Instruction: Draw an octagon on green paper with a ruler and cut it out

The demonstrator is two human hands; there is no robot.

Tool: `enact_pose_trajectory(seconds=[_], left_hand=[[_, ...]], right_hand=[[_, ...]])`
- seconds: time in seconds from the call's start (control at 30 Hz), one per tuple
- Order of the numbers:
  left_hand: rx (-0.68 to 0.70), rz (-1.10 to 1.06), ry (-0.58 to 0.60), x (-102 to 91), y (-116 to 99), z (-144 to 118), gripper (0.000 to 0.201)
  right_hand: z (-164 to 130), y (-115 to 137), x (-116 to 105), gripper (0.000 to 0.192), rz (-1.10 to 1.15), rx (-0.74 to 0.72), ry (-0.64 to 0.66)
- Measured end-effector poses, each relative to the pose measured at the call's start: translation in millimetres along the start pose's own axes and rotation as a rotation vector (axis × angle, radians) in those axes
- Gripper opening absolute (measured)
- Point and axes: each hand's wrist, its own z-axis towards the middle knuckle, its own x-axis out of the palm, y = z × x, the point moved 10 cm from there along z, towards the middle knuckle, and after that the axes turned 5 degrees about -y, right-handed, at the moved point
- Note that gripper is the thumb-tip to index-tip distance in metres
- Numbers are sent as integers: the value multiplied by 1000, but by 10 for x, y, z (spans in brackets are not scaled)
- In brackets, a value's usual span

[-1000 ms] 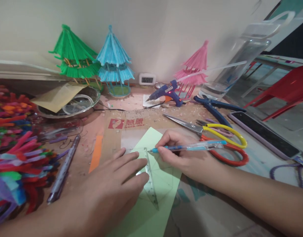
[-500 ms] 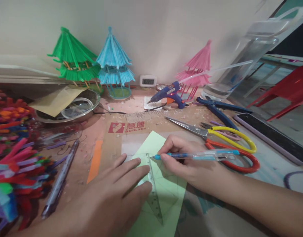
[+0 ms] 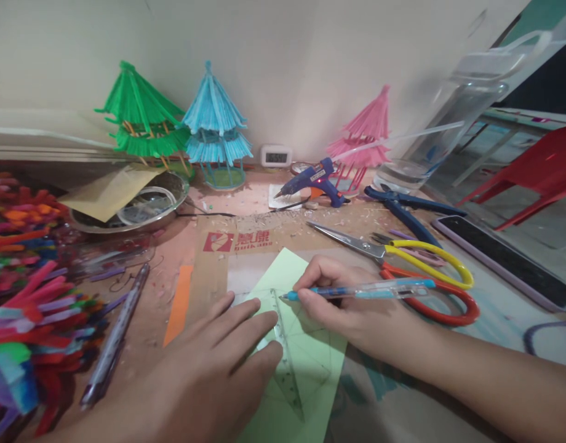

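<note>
Far left, a heap of coloured pipe cleaners is piled at the table edge. A dark pen is laid beside it, then an orange strip. Behind, a metal bowl is seen, with green and blue paper pagodas set against the wall.

The left hand is spread flat, fingers extended, pressed down on a clear triangle ruler; nothing is gripped. The ruler is laid on a light green paper sheet, near the front table edge at centre, over brown cardboard.

The right hand is closed around a blue pen, tip put to the paper right at the ruler's upper edge.

Further right, yellow-and-red-handled scissors are lying just behind the pen. A blue glue gun, a pink pagoda, blue pliers, a clear jug and a phone are seen beyond.
</note>
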Motion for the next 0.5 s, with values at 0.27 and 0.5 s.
enact_pose_trajectory(seconds=[0.27, 0.5], left_hand=[[-7, 2, 33, 80, -7, 19, 32], [20, 53, 33, 19, -47, 21, 37]], right_hand=[[5, 15, 15, 8, 5, 17, 3], [-1, 2, 8, 8, 37, 32, -3]])
